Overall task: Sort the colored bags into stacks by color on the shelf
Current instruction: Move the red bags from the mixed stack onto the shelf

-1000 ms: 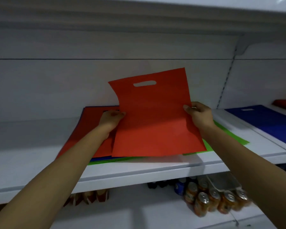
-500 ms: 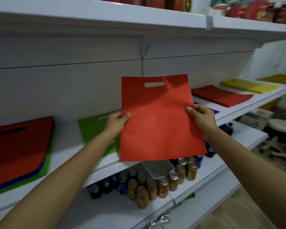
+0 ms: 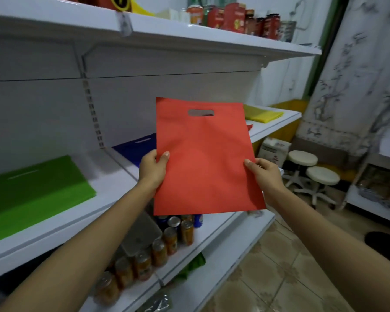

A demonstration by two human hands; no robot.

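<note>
**Red bag held up in front of the shelf**

Green bags [image 3: 32, 190] lie flat on the white shelf [image 3: 110, 179] to my left. A blue bag [image 3: 135, 147] lies just behind my left hand [image 3: 152, 168], and yellow bags [image 3: 261, 113] sit farther right. The red bag [image 3: 203, 158] hides the stretch of shelf between them. My left hand pinches its left edge, thumb on the front; my right hand [image 3: 265, 174] pinches the right edge the same way. The bag hangs upright in the air, handle slot on top. Cans [image 3: 167, 242] crowd the lower shelf, and two white stools [image 3: 322, 175] stand on the tiled floor [image 3: 279, 266].
</note>
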